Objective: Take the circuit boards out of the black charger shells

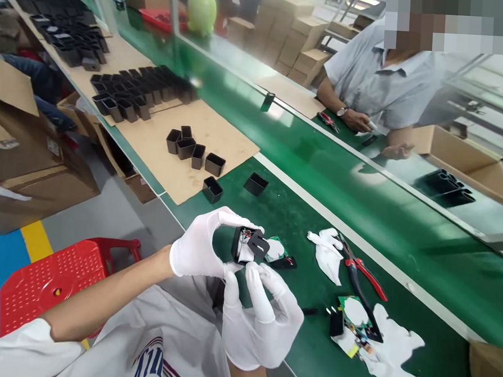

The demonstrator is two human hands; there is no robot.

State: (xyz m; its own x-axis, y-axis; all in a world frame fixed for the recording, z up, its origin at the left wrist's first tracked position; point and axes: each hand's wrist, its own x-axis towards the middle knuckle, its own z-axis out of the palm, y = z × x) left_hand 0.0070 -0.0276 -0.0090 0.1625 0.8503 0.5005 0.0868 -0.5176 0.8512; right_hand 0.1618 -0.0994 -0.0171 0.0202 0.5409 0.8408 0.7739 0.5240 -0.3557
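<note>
My left hand (200, 242), in a white glove, grips a small black plastic case (235, 244) with its open end tilted towards me. Wires and white material show inside, and a black plate (258, 244) sticks out of the opening. At the case's near edge, my gloved right hand (264, 318) has its fingers drawn together; whatever lies between them is hidden. Just beyond the case is a green circuit board (277, 247) with a white round part. Another circuit board (354, 312) with wires and parts lies to the right.
Red-handled pliers (363, 267) lie near a crumpled white glove (328, 254), with another white glove (398, 354) closer to me. Loose black cases (214, 164) stand on cardboard (163, 170); many more are in rows behind. Beyond a clear partition, a co-worker (384, 77) sits. A red stool (61, 285) is at left.
</note>
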